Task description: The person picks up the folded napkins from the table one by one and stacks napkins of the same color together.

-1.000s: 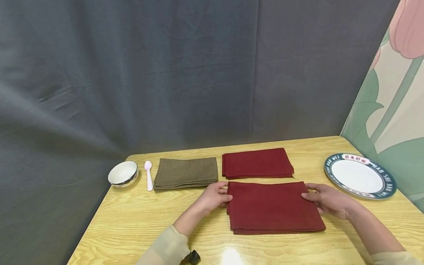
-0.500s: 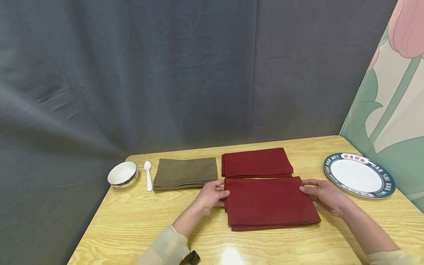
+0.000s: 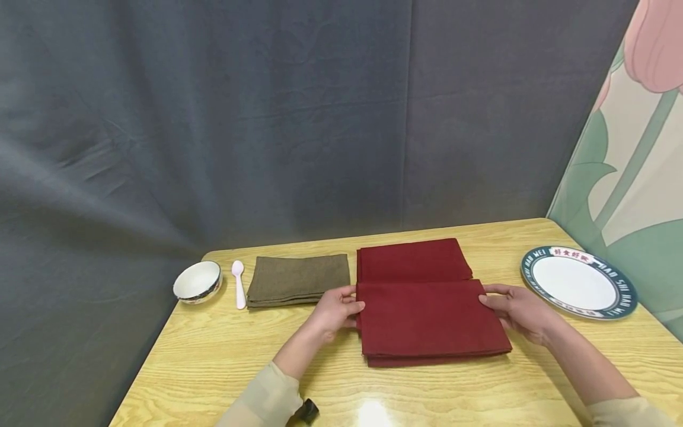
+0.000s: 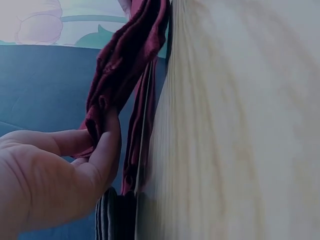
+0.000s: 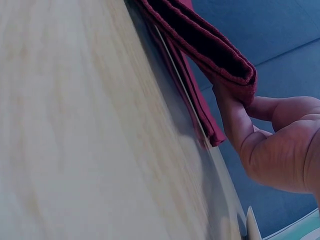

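Observation:
A folded dark red cloth (image 3: 432, 320) is held level between both hands, its far edge overlapping the near edge of a second folded red cloth (image 3: 413, 261). My left hand (image 3: 333, 311) pinches its left side, thumb on top and fingers beneath. The right hand (image 3: 520, 311) grips the opposite side the same way. In the left wrist view, the held cloth (image 4: 125, 60) hangs above the tabletop, its layered folds facing the camera. From the right wrist, the held cloth (image 5: 210, 45) is also raised, with the other red cloth (image 5: 187, 85) lying lower on the table.
A folded brown cloth (image 3: 300, 279) lies left of the red ones. Further left are a pink spoon (image 3: 239, 284) and a white bowl (image 3: 198, 281). A green-rimmed plate (image 3: 578, 283) sits at the right of the wooden table (image 3: 213, 367). A dark curtain (image 3: 299, 118) hangs behind.
Both hands have moved the held red cloth away from me and slightly left. Its far edge now overlaps the second red cloth, where a gap showed one second ago.

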A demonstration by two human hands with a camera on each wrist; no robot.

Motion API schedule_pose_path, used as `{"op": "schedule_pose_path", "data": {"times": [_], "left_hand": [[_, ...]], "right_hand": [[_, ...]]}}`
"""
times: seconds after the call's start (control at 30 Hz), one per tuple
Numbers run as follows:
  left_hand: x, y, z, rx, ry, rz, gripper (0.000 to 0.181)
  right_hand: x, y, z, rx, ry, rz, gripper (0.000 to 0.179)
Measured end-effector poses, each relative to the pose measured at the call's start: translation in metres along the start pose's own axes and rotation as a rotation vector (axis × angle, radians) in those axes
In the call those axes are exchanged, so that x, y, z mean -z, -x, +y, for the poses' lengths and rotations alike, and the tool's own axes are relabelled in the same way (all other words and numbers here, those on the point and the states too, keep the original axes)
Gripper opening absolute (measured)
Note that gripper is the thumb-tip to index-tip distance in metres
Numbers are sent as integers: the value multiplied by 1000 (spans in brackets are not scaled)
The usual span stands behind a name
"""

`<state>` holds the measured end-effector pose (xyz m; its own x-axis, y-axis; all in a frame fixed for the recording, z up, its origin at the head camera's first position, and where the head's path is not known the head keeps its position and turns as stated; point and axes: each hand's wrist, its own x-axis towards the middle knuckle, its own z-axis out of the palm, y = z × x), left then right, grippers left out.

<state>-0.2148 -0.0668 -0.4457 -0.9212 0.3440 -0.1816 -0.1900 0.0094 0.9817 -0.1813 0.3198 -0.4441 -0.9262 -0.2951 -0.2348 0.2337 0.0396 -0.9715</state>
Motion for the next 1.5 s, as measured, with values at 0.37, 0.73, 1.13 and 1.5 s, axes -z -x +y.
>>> {"op": "schedule_pose_path", "data": {"times": [0.37,0.73,1.13,1.5], "left_hand": [[4,-10,4,2,4,2,47],[6,-19,13,-12,-27,27,47],[7,-31,18,-11,-27,63,50],[13,-44,23,-1,-46,85,53]], "right_hand": [[3,-11,-3,5,-27,13,61],[8,-22,-11,2,-46,45,58],[11,-32,-20,9,-66,43,61],[14,-51,-22,-2,-79,49,58]]}}
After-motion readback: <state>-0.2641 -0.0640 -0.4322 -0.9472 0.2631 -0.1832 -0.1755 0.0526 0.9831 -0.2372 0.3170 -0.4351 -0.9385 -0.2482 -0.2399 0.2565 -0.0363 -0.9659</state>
